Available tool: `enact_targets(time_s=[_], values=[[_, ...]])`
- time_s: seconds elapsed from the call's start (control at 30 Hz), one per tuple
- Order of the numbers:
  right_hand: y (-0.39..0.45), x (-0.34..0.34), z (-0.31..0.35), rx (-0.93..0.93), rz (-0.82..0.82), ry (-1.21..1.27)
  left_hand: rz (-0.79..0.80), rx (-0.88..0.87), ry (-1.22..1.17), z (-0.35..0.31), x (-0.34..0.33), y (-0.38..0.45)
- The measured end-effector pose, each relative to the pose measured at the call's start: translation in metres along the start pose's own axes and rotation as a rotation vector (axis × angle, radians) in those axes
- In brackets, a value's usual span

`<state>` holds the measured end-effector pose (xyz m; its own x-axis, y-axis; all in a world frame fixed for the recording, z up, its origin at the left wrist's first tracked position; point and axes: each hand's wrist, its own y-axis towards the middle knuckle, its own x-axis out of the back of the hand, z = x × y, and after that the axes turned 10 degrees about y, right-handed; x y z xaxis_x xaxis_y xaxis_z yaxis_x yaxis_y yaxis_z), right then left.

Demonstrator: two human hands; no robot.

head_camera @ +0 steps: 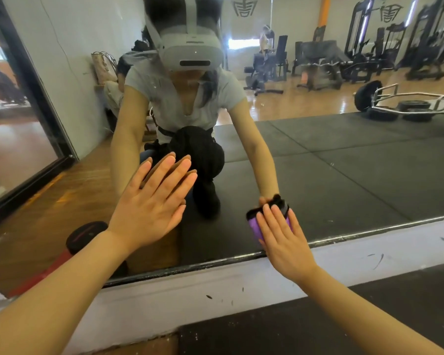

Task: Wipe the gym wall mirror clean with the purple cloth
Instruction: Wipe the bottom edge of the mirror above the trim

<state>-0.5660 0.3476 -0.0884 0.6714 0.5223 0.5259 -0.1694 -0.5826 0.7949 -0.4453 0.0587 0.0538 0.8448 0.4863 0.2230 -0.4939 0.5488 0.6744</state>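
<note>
Flat right hand [283, 238] presses purple cloth [257, 228] on mirror [344, 175].

The right hand [283, 239] covers most of the purple cloth [255, 228]; both forearms run off the bottom edge.

Black rubber floor mat [305, 326] below a scuffed white wall base [215, 285]; wood flooring [149, 345] at the left.

Single head-worn view, forward and down, close to the mirror [344, 162].
</note>
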Motion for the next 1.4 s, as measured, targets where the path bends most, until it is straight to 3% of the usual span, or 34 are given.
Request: enact_targets(time_s=[0.17,0.33,0.7,0.9,1.27,1.4], values=[[0.085,0.035,-0.026,-0.1,-0.197,0.098,-0.002,0.002,-0.003,-0.001,0.001,0.001],[0.102,0.032,-0.032,-0.157,-0.257,0.114,0.001,0.009,-0.01,-0.002,0.002,0.001],[-0.016,-0.021,0.027,-0.327,-0.051,0.111,0.027,0.015,-0.009,-0.003,0.0,-0.002],[-0.017,-0.014,0.026,-0.321,0.012,0.092,0.036,0.019,-0.006,-0.003,0.0,-0.002],[0.093,0.041,-0.036,-0.329,-0.222,0.122,0.047,0.024,0.007,-0.006,0.003,-0.001],[0.067,0.023,-0.019,-0.536,-0.229,0.167,0.054,0.018,0.021,-0.005,0.004,-0.001]])
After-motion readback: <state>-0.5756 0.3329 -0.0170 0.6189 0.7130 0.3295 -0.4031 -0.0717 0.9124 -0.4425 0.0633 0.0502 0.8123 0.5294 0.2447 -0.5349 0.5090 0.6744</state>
